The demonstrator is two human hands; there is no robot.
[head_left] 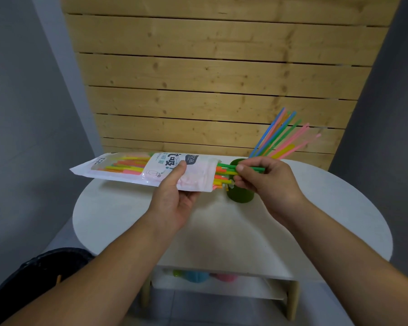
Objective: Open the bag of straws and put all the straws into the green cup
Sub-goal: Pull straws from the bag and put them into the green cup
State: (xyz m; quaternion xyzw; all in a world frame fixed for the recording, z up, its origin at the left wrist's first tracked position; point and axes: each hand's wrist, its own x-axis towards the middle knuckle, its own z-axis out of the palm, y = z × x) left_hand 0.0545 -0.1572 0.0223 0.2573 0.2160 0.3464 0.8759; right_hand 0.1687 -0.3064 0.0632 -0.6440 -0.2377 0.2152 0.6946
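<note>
Currently mid-transfer: bag (151, 171) held level at frame centre-left, left hand (174, 196) gripping it. Right hand (264, 182) pinches straws (229, 171) protruding from its open end, in front of green cup (240, 196), already part-filled. Next: draw out, upend, drop in.

Soft even light, faint shadows, wide-angle bending at edges.

I see the white-and-pink plastic straw bag (137, 170) lying level in the air, its open mouth just beside the dark green cylindrical cup (242, 196), with green, orange and yellow straws (223, 171) poking out. The cup stands upright, and blue, pink and green straws (277, 135) fan from it, leaning right.
</note>
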